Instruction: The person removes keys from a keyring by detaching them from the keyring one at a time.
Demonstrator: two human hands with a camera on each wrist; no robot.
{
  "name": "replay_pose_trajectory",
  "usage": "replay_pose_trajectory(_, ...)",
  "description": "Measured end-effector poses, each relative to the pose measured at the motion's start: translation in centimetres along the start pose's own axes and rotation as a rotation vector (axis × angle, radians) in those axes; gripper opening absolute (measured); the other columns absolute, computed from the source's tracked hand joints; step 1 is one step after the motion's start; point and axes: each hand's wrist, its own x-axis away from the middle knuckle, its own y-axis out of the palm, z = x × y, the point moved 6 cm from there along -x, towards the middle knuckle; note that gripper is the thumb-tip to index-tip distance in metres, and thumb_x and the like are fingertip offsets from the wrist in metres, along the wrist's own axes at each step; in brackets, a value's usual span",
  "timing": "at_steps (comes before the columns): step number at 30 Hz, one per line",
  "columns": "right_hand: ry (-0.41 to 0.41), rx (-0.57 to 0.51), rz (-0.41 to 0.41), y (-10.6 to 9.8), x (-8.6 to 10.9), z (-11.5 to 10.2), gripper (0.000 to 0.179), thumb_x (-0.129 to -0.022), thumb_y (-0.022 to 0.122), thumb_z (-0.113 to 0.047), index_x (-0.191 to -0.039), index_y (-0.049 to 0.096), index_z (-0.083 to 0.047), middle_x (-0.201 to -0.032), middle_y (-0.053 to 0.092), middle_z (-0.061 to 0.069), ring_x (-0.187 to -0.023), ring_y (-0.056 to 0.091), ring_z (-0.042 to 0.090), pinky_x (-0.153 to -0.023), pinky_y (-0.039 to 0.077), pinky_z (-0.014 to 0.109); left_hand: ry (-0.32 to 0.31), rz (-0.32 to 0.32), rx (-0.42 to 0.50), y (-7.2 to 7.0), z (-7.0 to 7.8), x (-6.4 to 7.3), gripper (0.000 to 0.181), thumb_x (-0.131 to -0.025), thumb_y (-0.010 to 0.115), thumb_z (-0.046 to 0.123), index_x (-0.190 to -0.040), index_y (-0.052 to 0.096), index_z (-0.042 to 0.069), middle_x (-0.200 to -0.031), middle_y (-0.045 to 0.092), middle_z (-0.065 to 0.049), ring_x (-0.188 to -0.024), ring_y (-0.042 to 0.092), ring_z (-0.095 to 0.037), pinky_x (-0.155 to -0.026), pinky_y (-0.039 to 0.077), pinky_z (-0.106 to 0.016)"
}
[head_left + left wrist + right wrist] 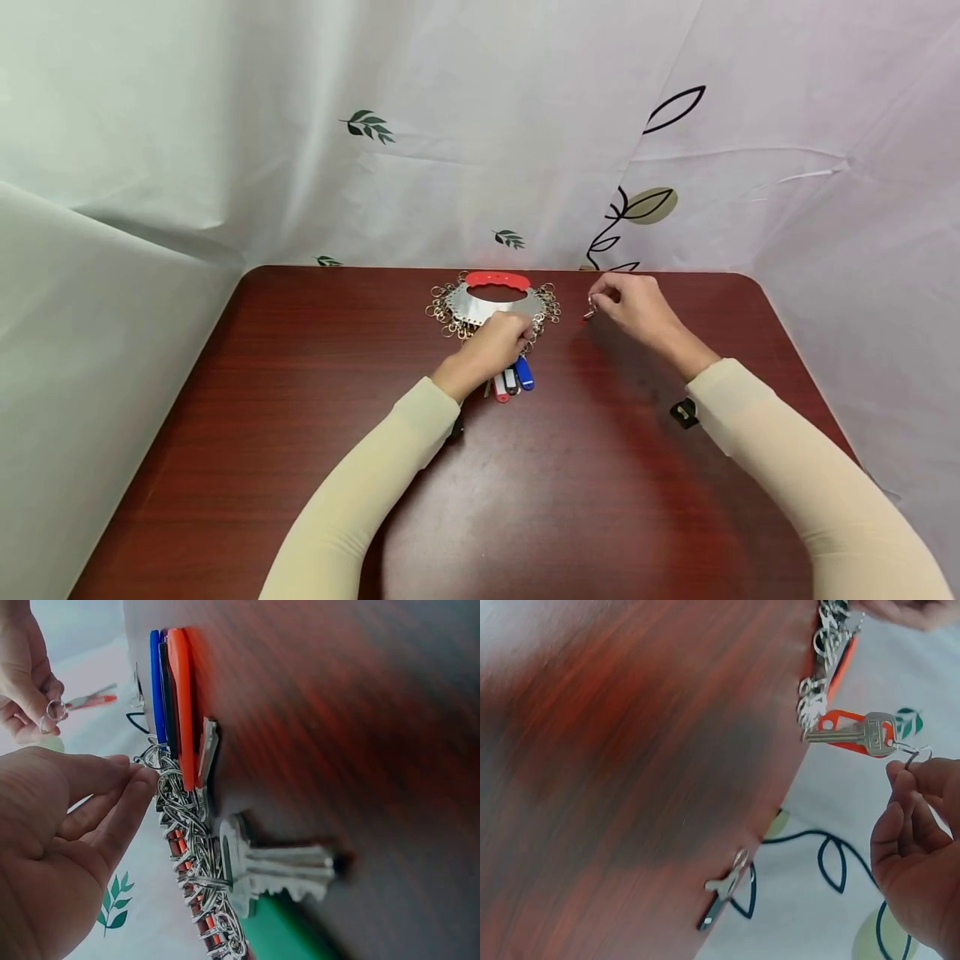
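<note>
A silver metal plate (pixel 478 310) with a red handle (pixel 498 280) lies near the table's far edge, ringed with small metal clips (pixel 196 847). My left hand (pixel 491 343) is over its front edge, pinching one clip at fingertip and thumb. Beside those fingers hang a blue key tag (pixel 157 682), a black tag and a red tag (pixel 182 705). A silver key (pixel 281 866) hangs from another clip. To the right, raised off the table, my right hand (pixel 922 817) pinches a key ring (pixel 918 755) bearing a silver key (pixel 859 736) and a red tag (pixel 832 720).
Another key (pixel 724 885) with a black tag lies near the far table edge, right of the plate. White patterned curtains (pixel 420 192) stand close behind and beside the brown table (pixel 315 417). Something green (pixel 289 930) is below the hanging key.
</note>
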Motion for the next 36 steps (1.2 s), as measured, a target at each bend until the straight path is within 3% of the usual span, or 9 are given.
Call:
replay_pose_trajectory(11,0.041,0.030,0.047,-2.2,0.7,2.8,0.008,-0.098,0.068,-0.010,-0.096,0.076,-0.011,-0.085,0.075,0.005,-0.073,0.061,0.020,-0.065,0.047,0.035,0.011,0.007,-0.002,-1.2,-0.3,1.0,0.028,-0.090,0.062,-0.007,-0.071,0.052,0.011,-0.070,0.048,0.002,-0.069,0.048,-0.013,-0.062,0.040,-0.024)
replay_pose_trajectory(15,0.044,0.064,0.045,-3.0,1.0,4.0,0.009,-0.099,0.067,-0.007,-0.099,0.075,-0.009,-0.084,0.075,0.009,-0.072,0.061,0.022,-0.065,0.048,0.038,0.002,0.008,-0.006,-1.6,-0.7,1.7,0.025,-0.091,0.063,-0.005,-0.073,0.056,0.010,-0.071,0.053,0.001,-0.069,0.051,-0.013,-0.063,0.044,-0.026)
replay_pose_trajectory(30,-0.055,0.200,0.093,-5.8,2.0,7.9,0.006,-0.096,0.068,0.000,-0.095,0.073,-0.003,-0.089,0.074,0.015,-0.077,0.068,0.032,-0.072,0.052,0.052,-0.022,0.062,-0.070,-4.2,-3.5,6.1,0.020,-0.089,0.065,-0.005,-0.076,0.063,0.010,-0.075,0.063,-0.002,-0.072,0.059,-0.017,-0.068,0.053,-0.033)
replay_pose_trajectory(36,-0.101,0.267,0.107,-6.2,2.2,8.6,0.010,-0.094,0.067,0.002,-0.089,0.071,-0.007,-0.085,0.071,0.012,-0.077,0.067,0.032,-0.073,0.051,0.053,-0.108,0.061,-0.097,-5.7,-5.9,8.2,0.010,-0.091,0.071,0.002,-0.084,0.067,0.009,-0.083,0.067,-0.004,-0.079,0.064,-0.020,-0.074,0.056,-0.037)
